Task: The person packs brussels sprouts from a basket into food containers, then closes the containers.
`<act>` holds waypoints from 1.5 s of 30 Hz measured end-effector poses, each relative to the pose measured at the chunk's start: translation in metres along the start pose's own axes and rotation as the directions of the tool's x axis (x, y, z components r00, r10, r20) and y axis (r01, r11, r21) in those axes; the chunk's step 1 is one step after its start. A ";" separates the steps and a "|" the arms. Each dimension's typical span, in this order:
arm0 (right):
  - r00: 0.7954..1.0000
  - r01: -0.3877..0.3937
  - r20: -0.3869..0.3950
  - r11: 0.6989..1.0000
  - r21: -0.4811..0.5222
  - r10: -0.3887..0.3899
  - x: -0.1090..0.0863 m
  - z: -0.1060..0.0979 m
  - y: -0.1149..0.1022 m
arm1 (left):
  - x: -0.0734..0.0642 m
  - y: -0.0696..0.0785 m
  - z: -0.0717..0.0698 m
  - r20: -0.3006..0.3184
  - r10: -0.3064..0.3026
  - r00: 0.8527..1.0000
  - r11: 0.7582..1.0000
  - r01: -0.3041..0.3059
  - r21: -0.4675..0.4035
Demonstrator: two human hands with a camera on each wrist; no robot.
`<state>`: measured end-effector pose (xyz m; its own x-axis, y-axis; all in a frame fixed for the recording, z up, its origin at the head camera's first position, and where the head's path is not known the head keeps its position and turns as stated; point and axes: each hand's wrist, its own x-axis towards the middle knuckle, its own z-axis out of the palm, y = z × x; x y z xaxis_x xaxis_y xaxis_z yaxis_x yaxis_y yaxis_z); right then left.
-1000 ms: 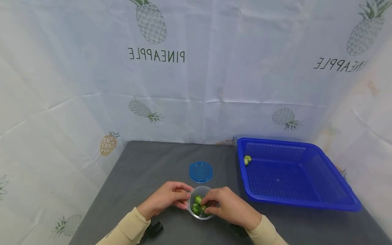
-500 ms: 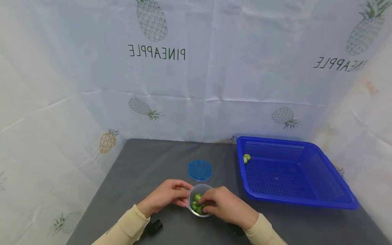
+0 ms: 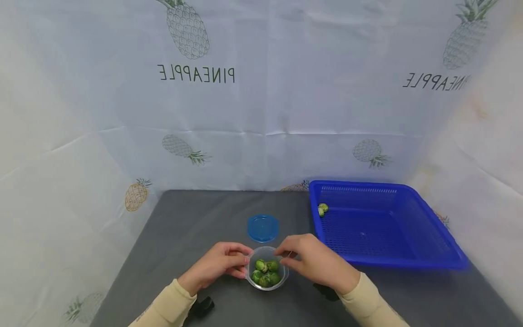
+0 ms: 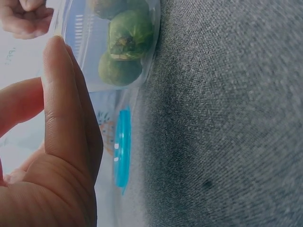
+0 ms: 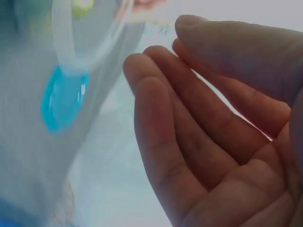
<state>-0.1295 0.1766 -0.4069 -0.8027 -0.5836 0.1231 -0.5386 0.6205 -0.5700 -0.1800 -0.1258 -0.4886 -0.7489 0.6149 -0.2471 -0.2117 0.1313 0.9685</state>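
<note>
A small clear round plastic container [image 3: 261, 252] stands on the grey table, with several Brussels sprouts [image 3: 273, 278] inside. My left hand [image 3: 218, 265] grips its left rim between thumb and fingers. In the left wrist view, the sprouts [image 4: 130, 35] show through the clear wall, and the thumb reaches up to the rim. Just right of the container's rim hovers my right hand [image 3: 314, 261]. The right wrist view shows that hand [image 5: 213, 123] with loosely bent fingers, thumb apart, and nothing held. Behind the container lies its blue lid [image 3: 263, 228], flat.
A large blue perforated basket [image 3: 367, 231] stands on the right part of the table. A few Brussels sprouts [image 3: 323, 208] sit in its left corner. A white pineapple-print curtain [image 3: 253, 91] closes off the back and sides.
My right hand has come up out of the container to the right, letting go of a sprout, and the sprouts inside are uncovered. My left hand stays on the rim.
</note>
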 end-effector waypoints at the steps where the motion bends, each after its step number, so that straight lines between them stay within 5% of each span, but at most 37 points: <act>1: 1.000 -0.002 -0.008 1.000 -0.021 0.001 0.000 -0.008 0.002 | -0.001 -0.001 0.000 -0.003 0.000 1.000 1.000 0.000 0.000; 10: 0.980 -0.156 -0.147 0.972 -0.174 0.131 -0.012 -0.081 0.041 | 0.001 -0.002 0.000 -0.009 0.001 1.000 1.000 -0.001 0.003; 17: 0.944 -0.328 -0.089 0.937 -0.118 0.319 -0.008 -0.109 0.104 | 0.006 -0.003 -0.001 -0.005 -0.002 1.000 1.000 0.002 0.010; 21: 0.929 -0.370 -0.051 0.922 -0.114 0.366 0.002 -0.109 0.138 | 0.006 -0.003 0.001 0.000 -0.006 1.000 1.000 0.006 0.008; 26: 0.941 -0.338 -0.015 0.935 -0.108 0.339 0.017 -0.096 0.160 | 0.002 -0.003 0.000 -0.002 -0.021 1.000 1.000 0.021 0.006; 45: 0.924 -0.369 0.017 0.900 -0.230 0.383 0.042 -0.082 0.168 | 0.002 -0.002 0.000 0.000 -0.006 1.000 1.000 0.006 -0.016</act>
<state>-0.2752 0.2994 -0.4309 -0.9433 -0.3101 -0.1183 -0.2475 0.8947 -0.3718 -0.1812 -0.1250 -0.4911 -0.7476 0.6139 -0.2533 -0.2267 0.1226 0.9662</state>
